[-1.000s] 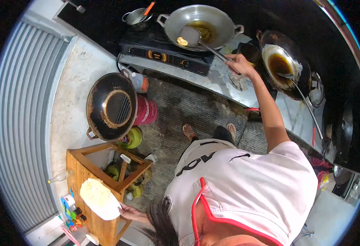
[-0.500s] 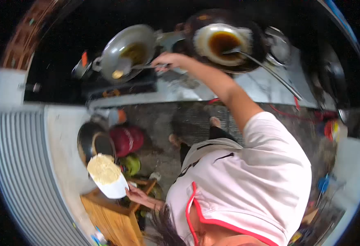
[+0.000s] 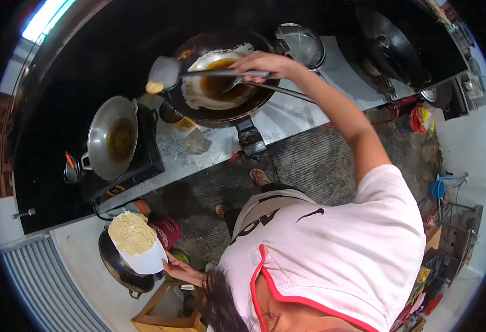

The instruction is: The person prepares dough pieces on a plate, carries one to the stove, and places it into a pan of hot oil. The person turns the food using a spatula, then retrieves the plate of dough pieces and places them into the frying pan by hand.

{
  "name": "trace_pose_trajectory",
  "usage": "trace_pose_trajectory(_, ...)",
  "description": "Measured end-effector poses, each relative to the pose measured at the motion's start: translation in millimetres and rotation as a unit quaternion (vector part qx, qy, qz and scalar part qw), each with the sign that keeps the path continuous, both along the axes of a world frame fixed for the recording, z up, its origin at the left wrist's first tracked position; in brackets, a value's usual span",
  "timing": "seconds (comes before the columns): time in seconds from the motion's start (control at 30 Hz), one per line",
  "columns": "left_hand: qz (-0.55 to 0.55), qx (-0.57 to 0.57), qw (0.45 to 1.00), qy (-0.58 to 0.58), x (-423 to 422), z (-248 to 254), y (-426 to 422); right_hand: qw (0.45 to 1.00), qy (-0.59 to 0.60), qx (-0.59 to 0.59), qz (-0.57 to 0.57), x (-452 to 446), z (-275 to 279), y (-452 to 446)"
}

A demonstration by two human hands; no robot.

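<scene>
My right hand point(image 3: 260, 65) grips the handle of a wide metal spatula point(image 3: 166, 72), held above a large dark wok point(image 3: 254, 105). A small yellow lump point(image 3: 154, 87) clings to the edge of its blade. Brown liquid point(image 3: 212, 83) lies in the wok, where a second long-handled utensil point(image 3: 290, 92) rests. Low on the left, my left hand point(image 3: 181, 268) holds a white container point(image 3: 148, 261) by its edge. Pale yellow dough or batter point(image 3: 132, 233) is heaped in it. A grey wok point(image 3: 100, 144) with some oil stands to the left, apart from both hands.
A metal pot point(image 3: 304, 47) sits behind the large wok, and another dark wok point(image 3: 392, 50) is at far right. A small cup point(image 3: 171, 112) stands on the counter point(image 3: 199, 157). Below the container are a dark pan point(image 3: 110, 257) and a wooden stool point(image 3: 165, 321).
The view has turned. My right hand has carried the spatula from over the grey wok to above the large dark wok. My left hand still holds the container.
</scene>
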State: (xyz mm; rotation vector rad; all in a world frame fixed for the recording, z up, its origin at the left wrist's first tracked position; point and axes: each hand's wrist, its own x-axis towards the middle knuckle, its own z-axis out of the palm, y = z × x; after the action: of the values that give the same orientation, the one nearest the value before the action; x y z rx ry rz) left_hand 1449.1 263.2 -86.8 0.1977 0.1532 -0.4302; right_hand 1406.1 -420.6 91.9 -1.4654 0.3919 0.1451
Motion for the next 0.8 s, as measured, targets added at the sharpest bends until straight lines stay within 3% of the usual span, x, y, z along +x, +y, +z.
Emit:
trace_pose_trajectory(0.1, 0.005, 0.098, 0.995, -0.005, 22.6, 0.8, -9.4, 0.994, 0.009, -0.035, -0.108, -75.5, 20.9, -40.0)
trace_pose_trajectory(0.17, -0.016, 0.086, 0.996, 0.013, 37.3, -3.5, -15.9, 0.984, 0.027, -0.071, -0.164, -119.8, 31.3, -64.4)
trace_pose_trajectory(0.27, -0.082, -0.041, 0.994, 0.067, 62.8, -17.7, -3.6, 0.965, 0.033, -0.093, -0.242, -174.0, 27.3, -100.1)
trace_pose_trajectory(0.33, -0.066, -0.026, 0.995, 0.076, 60.2, -7.9, -22.5, 0.957, 0.022, -0.069, -0.281, -199.0, 13.1, -124.2)
trace_pose_trajectory(0.43, 0.041, 0.141, 0.988, 0.045, 51.8, 31.0, -70.7, 0.939, 0.018, -0.041, -0.341, -218.7, -26.7, -146.8)
trace_pose_trajectory(0.53, 0.046, 0.041, 0.995, 0.079, 34.6, 63.4, -94.4, 0.909, 0.005, -0.005, -0.416, -222.6, -114.0, -173.6)
trace_pose_trajectory(0.6, 0.077, 0.147, 0.982, 0.086, 27.4, 86.3, -121.2, 0.905, -0.006, 0.021, -0.424, -214.6, -160.5, -184.9)
trace_pose_trajectory(0.7, 0.023, 0.154, 0.987, 0.044, 33.5, 60.2, -72.4, 0.883, -0.029, 0.121, -0.453, -206.8, -206.0, -185.5)
trace_pose_trajectory(0.8, -0.007, 0.111, 0.994, 0.006, 21.0, 71.6, -77.0, 0.868, -0.034, 0.165, -0.467, -204.1, -244.4, -194.1)
